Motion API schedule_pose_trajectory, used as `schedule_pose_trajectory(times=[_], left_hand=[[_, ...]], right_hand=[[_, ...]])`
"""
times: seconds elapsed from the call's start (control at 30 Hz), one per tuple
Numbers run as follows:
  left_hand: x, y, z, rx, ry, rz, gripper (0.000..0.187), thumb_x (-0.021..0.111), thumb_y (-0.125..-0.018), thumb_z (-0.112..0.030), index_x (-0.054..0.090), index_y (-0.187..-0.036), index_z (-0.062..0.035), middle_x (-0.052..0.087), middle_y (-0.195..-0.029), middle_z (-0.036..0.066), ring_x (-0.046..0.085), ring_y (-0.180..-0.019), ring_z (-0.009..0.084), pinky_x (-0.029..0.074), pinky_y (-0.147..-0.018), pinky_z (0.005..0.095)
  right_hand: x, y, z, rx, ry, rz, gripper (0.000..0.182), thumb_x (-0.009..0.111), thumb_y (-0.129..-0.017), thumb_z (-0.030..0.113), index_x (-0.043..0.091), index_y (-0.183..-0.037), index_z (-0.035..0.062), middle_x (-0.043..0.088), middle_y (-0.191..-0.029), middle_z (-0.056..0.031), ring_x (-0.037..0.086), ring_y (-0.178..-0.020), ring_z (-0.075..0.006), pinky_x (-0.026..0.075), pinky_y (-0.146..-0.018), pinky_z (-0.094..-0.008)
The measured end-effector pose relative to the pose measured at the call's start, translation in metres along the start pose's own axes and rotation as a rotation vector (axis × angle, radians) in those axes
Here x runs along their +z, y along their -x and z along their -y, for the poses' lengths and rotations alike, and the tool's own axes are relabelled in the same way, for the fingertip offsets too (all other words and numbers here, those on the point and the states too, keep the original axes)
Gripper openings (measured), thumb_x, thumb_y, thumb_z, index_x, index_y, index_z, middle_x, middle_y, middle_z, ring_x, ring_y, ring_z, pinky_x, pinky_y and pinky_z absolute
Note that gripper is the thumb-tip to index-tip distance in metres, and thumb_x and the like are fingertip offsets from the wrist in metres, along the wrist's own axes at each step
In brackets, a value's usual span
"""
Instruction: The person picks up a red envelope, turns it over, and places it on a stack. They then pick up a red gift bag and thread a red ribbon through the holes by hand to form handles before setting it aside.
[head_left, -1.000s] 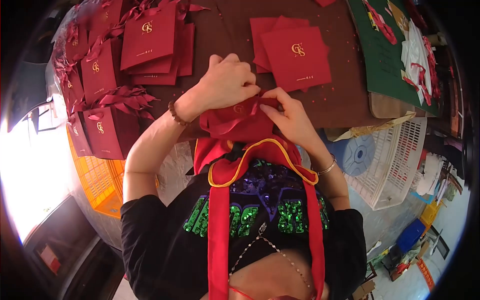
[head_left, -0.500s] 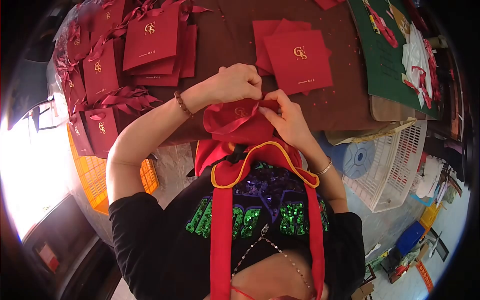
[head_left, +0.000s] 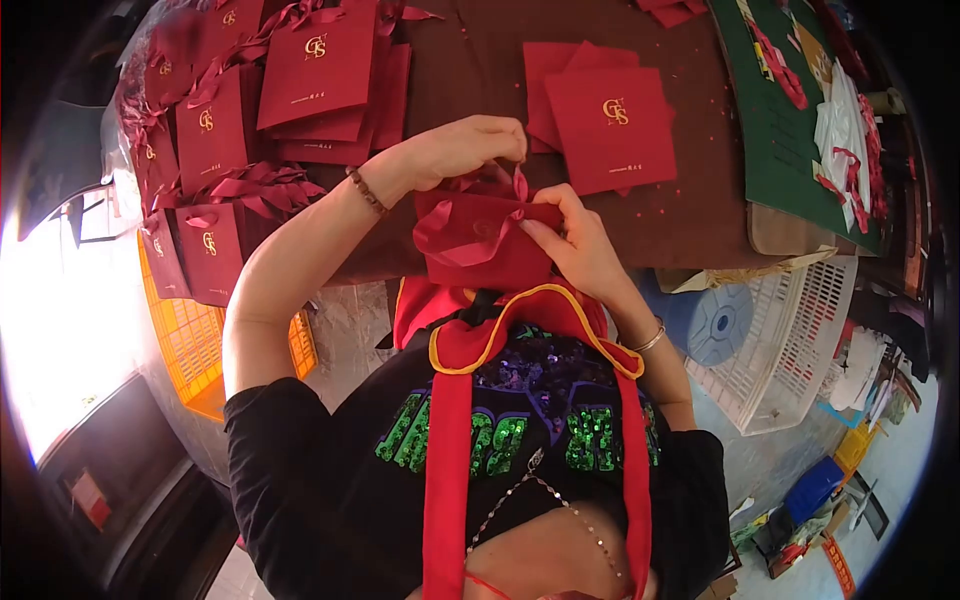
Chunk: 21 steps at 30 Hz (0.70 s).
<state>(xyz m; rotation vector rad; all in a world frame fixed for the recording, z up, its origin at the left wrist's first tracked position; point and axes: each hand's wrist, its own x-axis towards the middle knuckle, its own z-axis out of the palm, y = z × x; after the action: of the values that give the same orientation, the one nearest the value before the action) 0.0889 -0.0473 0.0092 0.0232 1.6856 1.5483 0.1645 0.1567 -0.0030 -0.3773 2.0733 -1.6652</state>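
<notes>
In front of my body, at the table's near edge, I hold a small red paper gift bag (head_left: 490, 255) with a faint gold logo. A ribbon handle (head_left: 455, 232) loops across its face. My left hand (head_left: 465, 150) is raised above the bag's top edge, its fingertips pinched on a red ribbon (head_left: 521, 182) that stretches up from the bag. My right hand (head_left: 575, 245) grips the bag's upper right corner, thumb in front by the ribbon and index finger on top. The inside of the bag is hidden.
Finished-looking red bags with ribbons (head_left: 215, 130) crowd the table's left side. Flat red bags (head_left: 615, 130) lie stacked ahead to the right. A green board (head_left: 765, 130) carries ribbons and a white plastic bag (head_left: 840, 125). Below are an orange crate (head_left: 180, 340), blue stool (head_left: 715, 320) and white crate (head_left: 790, 350).
My left hand has lifted away from the bag's top edge, drawing the ribbon upward. My right hand stays at the bag's corner. The whole view has shifted slightly.
</notes>
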Motion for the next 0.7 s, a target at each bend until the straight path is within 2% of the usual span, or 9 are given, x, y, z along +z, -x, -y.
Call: schedule_pose_trajectory(times=[0.07,0.17,0.23,0.27,0.4,0.47,0.6,0.67,0.7], left_hand=[[0.006,0.002,-0.011,0.006,0.004,0.023,0.015,0.054,-0.088,-0.021,0.057,-0.082,-0.0078,0.057,-0.082,0.002,0.049,-0.066,0.0041,0.038,-0.053,0.0205],[0.011,-0.002,-0.012,0.0,-0.317,0.004,0.02,0.054,-0.089,-0.024,0.057,-0.086,-0.0051,0.058,-0.081,0.002,0.051,-0.068,0.007,0.041,-0.056,0.0235],[0.014,-0.01,0.0,0.341,-0.476,0.011,0.023,0.053,-0.089,-0.025,0.057,-0.089,-0.0015,0.06,-0.08,0.003,0.054,-0.067,0.011,0.044,-0.058,0.027],[0.014,-0.013,0.004,0.341,-0.475,0.011,0.023,0.053,-0.089,-0.025,0.057,-0.089,-0.0015,0.06,-0.08,0.003,0.054,-0.067,0.011,0.044,-0.058,0.027],[0.013,-0.015,-0.013,0.408,-0.612,-0.175,0.02,0.055,-0.088,-0.02,0.057,-0.095,-0.0012,0.062,-0.076,0.006,0.055,-0.067,0.011,0.045,-0.062,0.0274],[-0.011,-0.031,-0.026,0.538,-0.551,-0.575,0.021,0.055,-0.088,-0.019,0.059,-0.099,-0.0018,0.062,-0.076,0.005,0.055,-0.066,0.0113,0.045,-0.061,0.027],[-0.013,-0.021,-0.04,0.493,-0.612,-0.562,0.027,0.051,-0.091,-0.023,0.057,-0.11,-0.0039,0.063,-0.076,0.005,0.055,-0.067,0.0105,0.045,-0.063,0.0252],[-0.012,-0.013,-0.043,0.484,-0.112,-0.39,0.04,0.047,-0.094,-0.03,0.045,-0.127,-0.0069,0.063,-0.085,0.007,0.057,-0.075,0.011,0.046,-0.069,0.0252],[-0.017,-0.009,-0.038,0.516,0.183,-0.273,0.054,0.044,-0.095,-0.034,0.025,-0.14,-0.0103,0.059,-0.105,0.011,0.057,-0.089,0.0133,0.046,-0.077,0.0273]], right_hand=[[0.0,-0.001,0.002,0.006,-0.001,0.014,0.019,0.06,-0.086,0.006,0.048,-0.1,0.0036,0.057,-0.079,-0.0009,0.05,-0.068,-0.0032,0.043,-0.057,-0.0208],[0.0,-0.002,0.003,-0.002,-0.026,0.013,0.023,0.062,-0.085,0.005,0.046,-0.102,0.0036,0.057,-0.081,-0.0015,0.051,-0.07,-0.0036,0.044,-0.058,-0.0213],[0.002,-0.002,0.001,-0.015,-0.053,0.0,0.026,0.063,-0.084,0.005,0.045,-0.102,0.0036,0.057,-0.081,-0.0018,0.051,-0.07,-0.004,0.044,-0.058,-0.0217],[0.002,-0.003,0.0,-0.037,-0.045,0.001,0.027,0.063,-0.083,0.005,0.044,-0.103,0.0035,0.057,-0.081,-0.0022,0.051,-0.071,-0.0044,0.045,-0.058,-0.022],[0.001,-0.006,0.001,-0.001,-0.013,0.061,0.029,0.065,-0.082,0.005,0.043,-0.102,0.0034,0.057,-0.082,-0.0031,0.052,-0.071,-0.0056,0.046,-0.059,-0.0218],[0.0,-0.004,0.01,0.009,-0.011,0.064,0.03,0.065,-0.082,0.004,0.043,-0.102,0.0036,0.057,-0.082,-0.0032,0.053,-0.071,-0.0057,0.046,-0.06,-0.0218],[-0.006,-0.003,-0.008,0.056,-0.041,0.126,0.035,0.066,-0.08,0.0,0.04,-0.103,0.0057,0.059,-0.088,-0.0048,0.055,-0.076,-0.0068,0.048,-0.063,-0.0227],[-0.011,-0.001,-0.016,0.022,-0.254,0.076,0.034,0.064,-0.08,-0.003,0.04,-0.103,0.0063,0.058,-0.091,-0.006,0.057,-0.081,-0.01,0.049,-0.066,-0.0249],[-0.013,0.001,-0.017,-0.007,-0.467,0.029,0.034,0.062,-0.08,-0.005,0.04,-0.102,0.0068,0.058,-0.095,-0.0071,0.059,-0.085,-0.0131,0.05,-0.07,-0.027]])
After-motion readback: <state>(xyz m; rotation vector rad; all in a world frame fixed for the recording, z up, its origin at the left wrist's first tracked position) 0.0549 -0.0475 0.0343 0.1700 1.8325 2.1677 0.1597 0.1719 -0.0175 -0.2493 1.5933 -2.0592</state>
